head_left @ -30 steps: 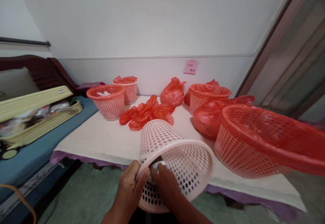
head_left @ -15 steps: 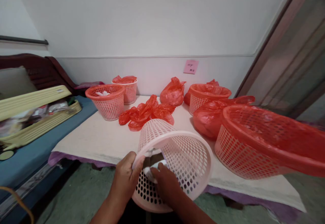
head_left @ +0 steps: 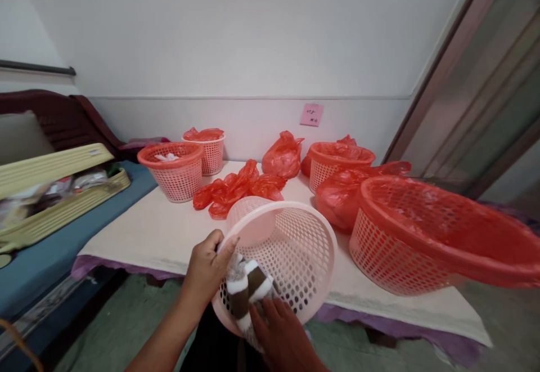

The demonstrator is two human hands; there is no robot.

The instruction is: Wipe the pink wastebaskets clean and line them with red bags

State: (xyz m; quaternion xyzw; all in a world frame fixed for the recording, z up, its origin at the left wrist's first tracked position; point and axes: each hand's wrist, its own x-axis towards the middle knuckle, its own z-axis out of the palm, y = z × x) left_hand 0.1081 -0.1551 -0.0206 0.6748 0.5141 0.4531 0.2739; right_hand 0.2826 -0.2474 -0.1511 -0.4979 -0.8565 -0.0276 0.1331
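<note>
A pale pink perforated plastic basket (head_left: 327, 237) is tipped toward me at the near edge of the table. My left hand (head_left: 207, 270) grips its left rim, thumb over the edge. Just inside the rim lie striped socks (head_left: 240, 299) in brown, white and grey, soft and knitted-looking. My right hand (head_left: 280, 332) reaches over the lower rim and holds the socks' lower end, its fingers bent across the fabric. The undersides of the socks and part of my right fingers are hidden.
A large red-rimmed basket (head_left: 405, 259) stands close on the right. Red plastic bags (head_left: 242, 186) lie behind the pink basket, with another red-rimmed basket (head_left: 181, 178) at back left. The white-covered table (head_left: 139, 237) adjoins a blue bed (head_left: 143, 180) holding a yellow case (head_left: 63, 211).
The socks have come down toward the near rim of the basket and show more fully. My right hand has drawn back toward me, and the basket has shifted slightly left.
</note>
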